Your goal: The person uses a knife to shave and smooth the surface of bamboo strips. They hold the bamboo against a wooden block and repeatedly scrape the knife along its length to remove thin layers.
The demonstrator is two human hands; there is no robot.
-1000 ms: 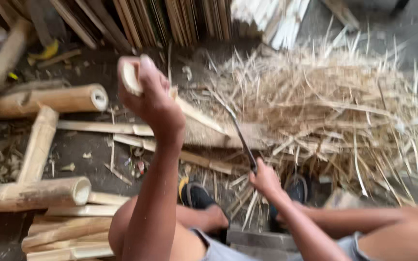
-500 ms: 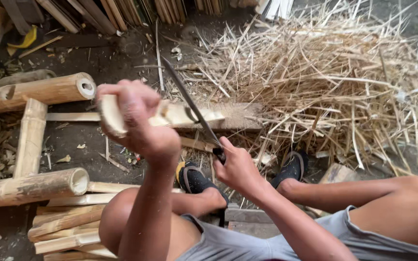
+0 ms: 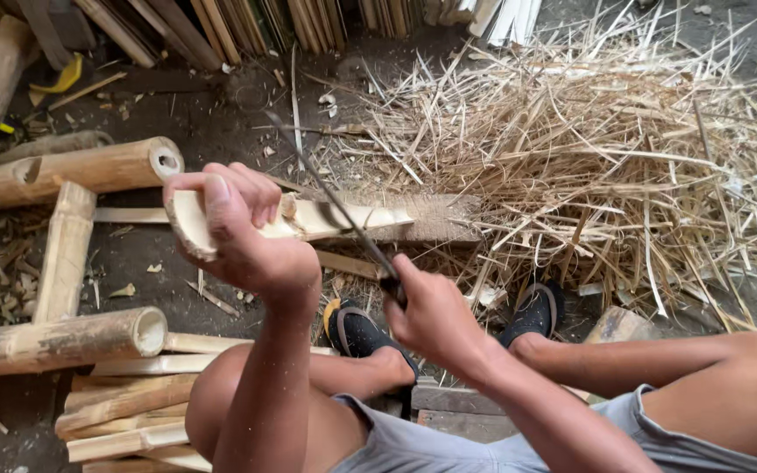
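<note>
A broad heap of bamboo shavings (image 3: 606,166) is lying spread across the right of the dirt floor (image 3: 212,131). Two round bamboo poles are resting on the left, one (image 3: 72,171) near the top and one (image 3: 54,340) lower down, with a stack of split bamboo slats (image 3: 124,412) being kept beneath the lower pole. A split bamboo piece (image 3: 308,219) is being held out over the floor, its far end resting near a flat wooden block (image 3: 435,219) at the edge of the shavings. It is being gripped at its near end by the left hand (image 3: 243,232), fingers wrapped tightly round it. The handle of a long-bladed knife (image 3: 335,206) is being clenched in the right hand (image 3: 435,320), and the blade is being laid against the bamboo piece. Black sandals (image 3: 361,333) are being worn on the feet below.
</note>
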